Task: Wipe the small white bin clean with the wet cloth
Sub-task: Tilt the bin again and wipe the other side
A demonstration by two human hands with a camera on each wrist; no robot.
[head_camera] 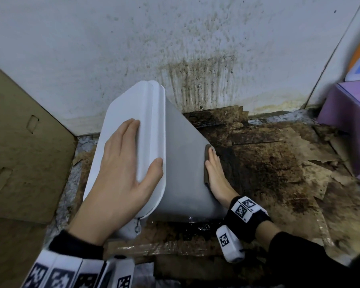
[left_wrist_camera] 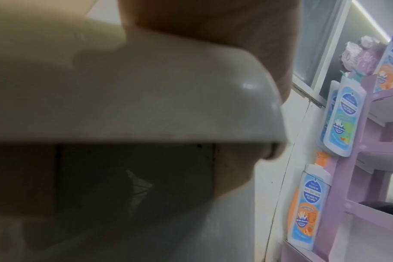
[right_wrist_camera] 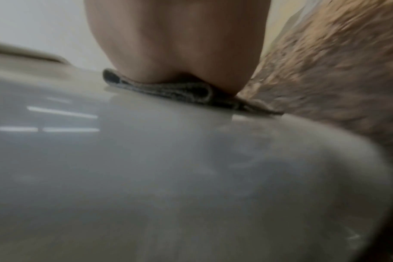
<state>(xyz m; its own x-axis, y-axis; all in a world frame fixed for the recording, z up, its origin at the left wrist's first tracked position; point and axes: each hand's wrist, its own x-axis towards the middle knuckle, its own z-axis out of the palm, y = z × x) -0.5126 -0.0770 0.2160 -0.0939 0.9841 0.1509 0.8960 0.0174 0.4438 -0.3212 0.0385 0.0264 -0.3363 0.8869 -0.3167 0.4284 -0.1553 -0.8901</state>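
Observation:
The small white bin point(head_camera: 183, 163) stands tilted to the left on the dirty floor, its lid point(head_camera: 125, 125) closed. My left hand point(head_camera: 121, 173) lies flat on the lid with straight fingers, the thumb hooked over the lid's right edge. My right hand point(head_camera: 214, 173) presses a folded grey-brown cloth point(head_camera: 206, 163) flat against the bin's right side wall. In the right wrist view the palm point(right_wrist_camera: 179, 44) sits on the folded cloth point(right_wrist_camera: 168, 90) over the wet, shiny bin wall point(right_wrist_camera: 146, 168). The left wrist view is filled by the bin's lid rim point(left_wrist_camera: 123, 97).
A stained white wall point(head_camera: 175, 48) rises behind the bin. Soaked, blackened cardboard point(head_camera: 279, 163) covers the floor to the right. A brown cardboard box point(head_camera: 19, 142) stands at the left. A purple shelf unit point(head_camera: 349, 121) with lotion bottles point(left_wrist_camera: 343, 120) stands at the right.

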